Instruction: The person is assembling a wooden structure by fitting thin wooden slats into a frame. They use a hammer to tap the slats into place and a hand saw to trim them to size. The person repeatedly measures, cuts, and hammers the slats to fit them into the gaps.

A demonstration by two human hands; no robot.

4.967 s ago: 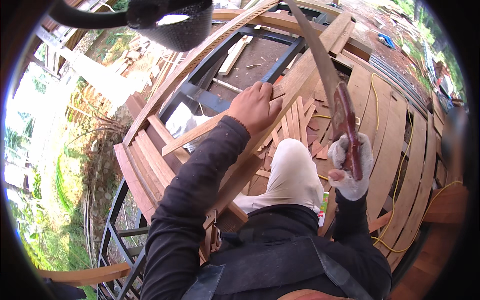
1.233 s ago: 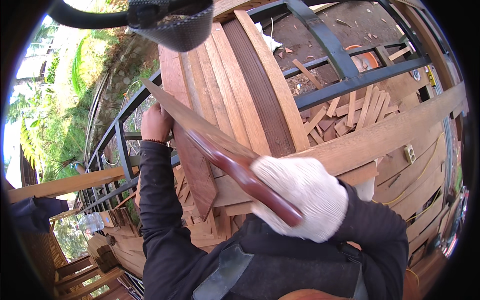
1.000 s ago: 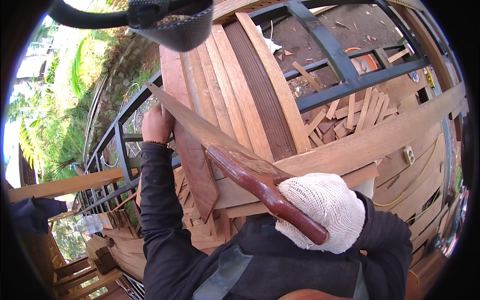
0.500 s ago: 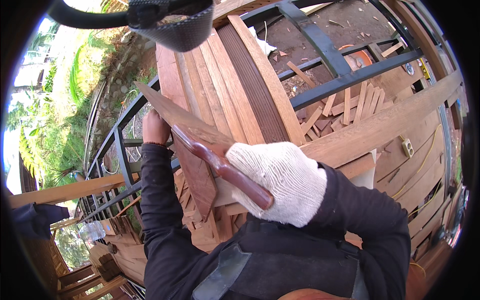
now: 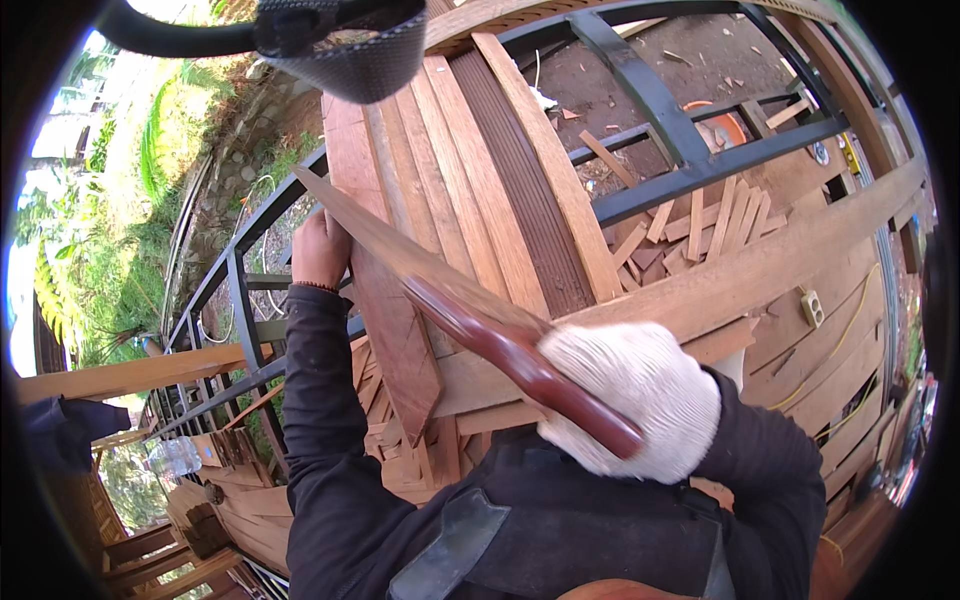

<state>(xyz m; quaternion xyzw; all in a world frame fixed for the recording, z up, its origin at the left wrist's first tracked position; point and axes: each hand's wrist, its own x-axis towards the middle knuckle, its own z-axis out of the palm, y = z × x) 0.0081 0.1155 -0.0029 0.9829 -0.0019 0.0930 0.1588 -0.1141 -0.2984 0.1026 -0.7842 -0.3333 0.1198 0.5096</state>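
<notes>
My right hand [image 5: 640,400], in a white knitted glove, is closed round the reddish-brown wooden handle of a handsaw [image 5: 430,262]. Its tapering blade slants up and left over the boards, its tip near my left hand; the teeth cannot be made out. My bare left hand [image 5: 320,245] grips the left edge of a reddish-brown board [image 5: 395,345], its fingertips partly hidden. That board has an angled near end and lies left of several lighter wooden planks [image 5: 475,190] laid side by side.
A dark metal frame [image 5: 655,100] carries the planks. One long wooden beam [image 5: 760,265] crosses at right. Several offcuts [image 5: 735,215] lie below, near an orange round container [image 5: 725,128]. A socket block [image 5: 812,308] with yellow cable sits at far right. Greenery borders the left.
My right hand and the handsaw have moved right and slightly down, the blade appearing narrower. My left hand stays at the board's edge; the whole view has shifted slightly.
</notes>
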